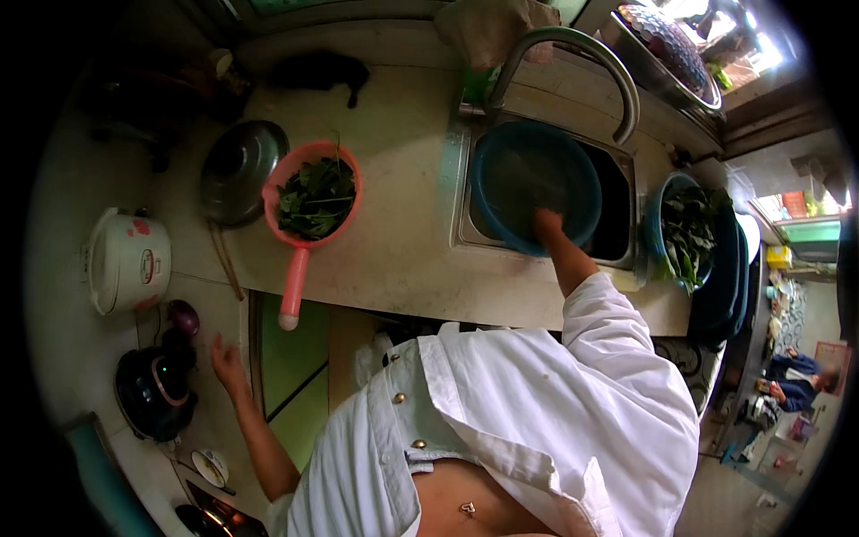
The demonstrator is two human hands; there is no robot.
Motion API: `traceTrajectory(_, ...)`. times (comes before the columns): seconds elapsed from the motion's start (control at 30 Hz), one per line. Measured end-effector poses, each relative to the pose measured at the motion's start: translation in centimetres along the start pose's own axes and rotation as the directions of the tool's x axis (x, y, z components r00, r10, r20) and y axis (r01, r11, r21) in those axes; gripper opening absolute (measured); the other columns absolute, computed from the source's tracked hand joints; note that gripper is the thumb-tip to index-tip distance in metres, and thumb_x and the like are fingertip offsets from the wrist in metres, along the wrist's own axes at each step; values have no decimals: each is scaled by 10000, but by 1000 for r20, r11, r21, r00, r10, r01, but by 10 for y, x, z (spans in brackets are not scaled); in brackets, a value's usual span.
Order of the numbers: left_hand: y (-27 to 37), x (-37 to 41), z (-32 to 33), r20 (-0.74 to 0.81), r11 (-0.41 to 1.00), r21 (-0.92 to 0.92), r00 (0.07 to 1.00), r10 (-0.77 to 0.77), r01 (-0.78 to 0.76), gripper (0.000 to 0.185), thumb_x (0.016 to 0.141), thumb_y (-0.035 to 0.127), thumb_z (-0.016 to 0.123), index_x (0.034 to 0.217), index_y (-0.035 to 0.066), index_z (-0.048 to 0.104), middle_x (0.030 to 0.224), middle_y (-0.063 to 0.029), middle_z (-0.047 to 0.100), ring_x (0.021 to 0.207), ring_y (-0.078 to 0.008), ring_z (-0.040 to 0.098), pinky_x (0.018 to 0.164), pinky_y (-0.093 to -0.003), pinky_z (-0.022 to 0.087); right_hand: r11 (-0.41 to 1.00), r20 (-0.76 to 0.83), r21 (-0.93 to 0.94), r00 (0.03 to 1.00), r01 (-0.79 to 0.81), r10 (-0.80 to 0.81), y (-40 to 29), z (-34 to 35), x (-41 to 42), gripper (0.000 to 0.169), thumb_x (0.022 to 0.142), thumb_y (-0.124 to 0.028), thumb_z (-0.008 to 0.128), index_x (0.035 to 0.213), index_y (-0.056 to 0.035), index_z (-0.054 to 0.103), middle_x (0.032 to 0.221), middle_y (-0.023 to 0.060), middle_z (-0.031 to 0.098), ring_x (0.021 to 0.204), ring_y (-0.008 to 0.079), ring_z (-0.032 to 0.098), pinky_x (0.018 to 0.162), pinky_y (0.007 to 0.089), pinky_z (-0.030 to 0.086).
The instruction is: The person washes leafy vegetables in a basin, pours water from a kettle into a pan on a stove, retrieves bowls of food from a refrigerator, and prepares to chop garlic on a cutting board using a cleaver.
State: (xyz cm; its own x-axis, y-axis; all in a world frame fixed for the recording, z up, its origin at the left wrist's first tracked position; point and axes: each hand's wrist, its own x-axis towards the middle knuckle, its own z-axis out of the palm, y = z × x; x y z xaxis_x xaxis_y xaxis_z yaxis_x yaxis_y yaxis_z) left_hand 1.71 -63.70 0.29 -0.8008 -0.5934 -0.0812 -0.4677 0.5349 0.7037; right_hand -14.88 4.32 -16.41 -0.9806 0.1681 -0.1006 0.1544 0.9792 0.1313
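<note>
My right hand [547, 221] reaches into a blue plastic basin [478, 194] that stands in the steel sink [462, 231]. Its fingers are under cloudy water [523, 174], so what they touch is hidden. Above the basin curves a metal faucet [570, 33]. My left hand [227, 362] hangs to the left, beside the side counter, holding nothing, its fingers a little apart and slightly blurred. Between the hands, a pink long-handled plastic scoop [293, 282] holds green leaves [317, 200] on the counter. A second blue bowl [654, 231] with leafy greens [690, 231] stands right of the sink.
A dark round lid [243, 173] and chopsticks [225, 258] lie left of the scoop. Along the side counter are a white rice cooker [131, 262], a purple onion [183, 318], a black appliance [151, 396] and a small bowl [209, 468]. Another person [795, 379] is at the far right.
</note>
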Motion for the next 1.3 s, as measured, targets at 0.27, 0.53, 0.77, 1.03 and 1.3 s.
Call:
traceTrajectory(0.27,-52,-145,35,-1,866,-152,876,-483,477,399,821,96,516,1206,44,425,1228,-113,412,1084,-208,416,886,-302,355,949,-88,258,983,179,-162,-53,-64,39,227,752,-218,488,933,-98,556,857,140,587,752,299,586,716,456,434)
traceTrajectory(0.53,-63,-163,92,89,868,-253,904,-418,426,366,791,77,540,1149,41,475,1101,-106,489,974,-202,471,840,-304,384,996,171,86,984,27,-41,-1,2,18,371,773,-312,459,1090,-126,508,953,146,576,805,325,581,769,451,429)
traceTrajectory(0.77,-80,-157,106,275,863,-214,876,-397,458,383,761,96,550,1128,10,482,1052,-102,514,949,-188,483,810,-292,394,862,47,454,960,225,-275,-46,-44,47,345,721,-257,545,1050,-155,543,912,115,598,778,372,575,694,421,470)
traceTrajectory(1.03,-116,-167,141,175,935,-113,933,-315,337,303,755,123,555,1025,-16,539,947,-127,576,844,-194,539,732,-305,428,790,-129,524,946,319,-297,-18,-58,-1,663,745,-174,536,1321,-187,207,1195,161,415,1032,397,439,856,415,388)
traceTrajectory(1.3,-181,-252,144,344,714,-84,693,-633,695,263,702,96,599,942,-12,583,801,-130,605,624,-200,577,578,-315,474,789,-41,587,980,182,-195,-46,-78,-58,374,867,-262,364,1185,-80,438,1100,208,501,987,363,490,814,401,402)
